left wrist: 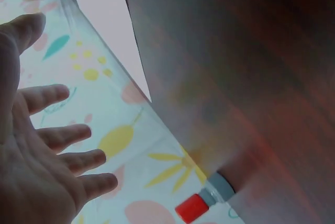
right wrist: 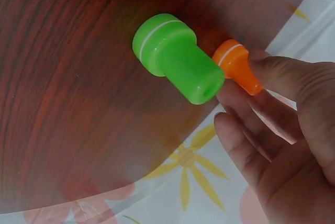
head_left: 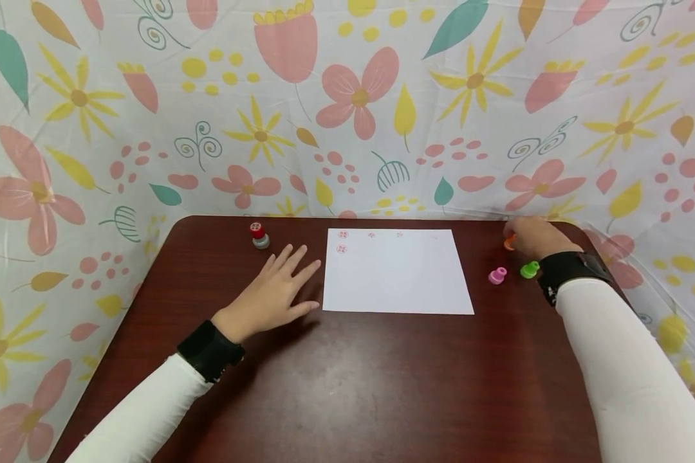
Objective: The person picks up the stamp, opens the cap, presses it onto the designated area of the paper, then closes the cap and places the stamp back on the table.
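At the far right of the table, my right hand (head_left: 537,239) pinches a small orange stamp (right wrist: 236,66) between thumb and fingers. A green stamp (right wrist: 178,59) stands close beside that hand. Left of the green one is a pink stamp (head_left: 497,276). My left hand (head_left: 275,292), fingers spread and holding nothing, is over the table by the left edge of a white sheet of paper (head_left: 396,276). Several small red prints (head_left: 342,249) mark the upper part of the sheet. Beyond the left fingertips stands a red and grey stamp (head_left: 259,236).
The dark brown wooden table (head_left: 347,386) has a glossy top with rounded far corners. A white sheet with printed flowers (head_left: 359,96) hangs like a wall behind the far edge and along both sides.
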